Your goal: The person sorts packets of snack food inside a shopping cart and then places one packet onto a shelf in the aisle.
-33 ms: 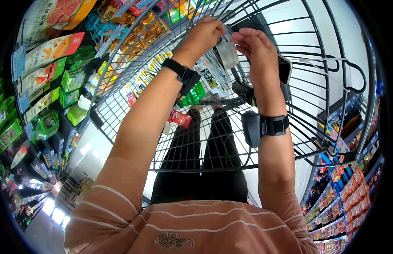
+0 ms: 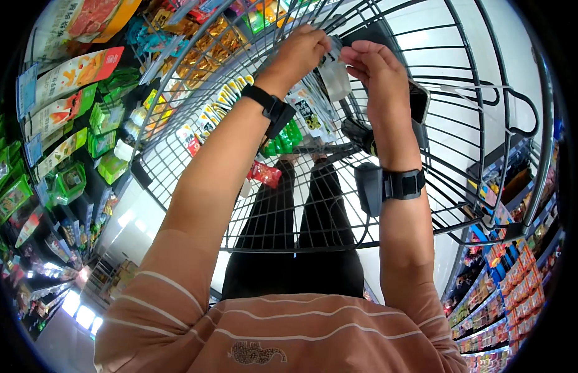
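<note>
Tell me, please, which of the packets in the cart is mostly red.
It is the small red packet just right of the left forearm in view; the green packet and mostly white packets above it differ in colour.

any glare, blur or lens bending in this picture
Head view: the fisheye lens curves the shopping cart's rails, and the corners go black; head view: bright panels at lower left are blown out to white; head view: the left hand and right hand look fairly sharp, with no obvious motion blur.
</note>
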A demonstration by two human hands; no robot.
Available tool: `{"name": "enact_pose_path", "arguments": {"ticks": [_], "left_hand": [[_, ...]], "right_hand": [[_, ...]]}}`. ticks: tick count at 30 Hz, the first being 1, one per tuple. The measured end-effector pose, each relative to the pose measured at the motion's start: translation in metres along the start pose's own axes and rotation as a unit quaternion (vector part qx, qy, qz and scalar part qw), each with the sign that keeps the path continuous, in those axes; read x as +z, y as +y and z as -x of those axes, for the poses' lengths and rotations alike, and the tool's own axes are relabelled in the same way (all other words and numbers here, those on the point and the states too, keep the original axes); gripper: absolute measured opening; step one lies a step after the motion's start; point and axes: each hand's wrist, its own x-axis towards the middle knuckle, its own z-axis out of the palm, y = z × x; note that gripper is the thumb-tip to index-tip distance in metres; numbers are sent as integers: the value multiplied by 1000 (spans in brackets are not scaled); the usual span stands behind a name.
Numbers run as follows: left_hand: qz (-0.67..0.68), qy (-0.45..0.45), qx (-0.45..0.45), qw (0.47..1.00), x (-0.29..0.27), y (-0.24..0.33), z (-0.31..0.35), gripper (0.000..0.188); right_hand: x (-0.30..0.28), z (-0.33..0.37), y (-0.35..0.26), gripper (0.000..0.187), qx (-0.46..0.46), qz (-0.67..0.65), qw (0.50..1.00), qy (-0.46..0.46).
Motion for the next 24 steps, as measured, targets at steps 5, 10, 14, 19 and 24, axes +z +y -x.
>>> {"name": "enact_pose_path", "arguments": {"ticks": [5,10,14,19,24], "left_hand": [[-55,69,24,996,10,-12,14,15],[-7,6,-163,987,10,-18,53,21],[-31,-129,-262,956,32,-41,103,29],[-91,-157,-275,944,54,-55,119,47],[-99,-162,-351,917,62,-42,108,61]], "right_hand": [[2,0,2,23,-5,3,1000,-6],[-1,2,1,23,-4,5,1000,-3],[5,3,-2,24,5,9,1000,-7],[4,2,4,24,5,9,1000,-13],[4,3,4,23,16,14,1000,-6]]}}
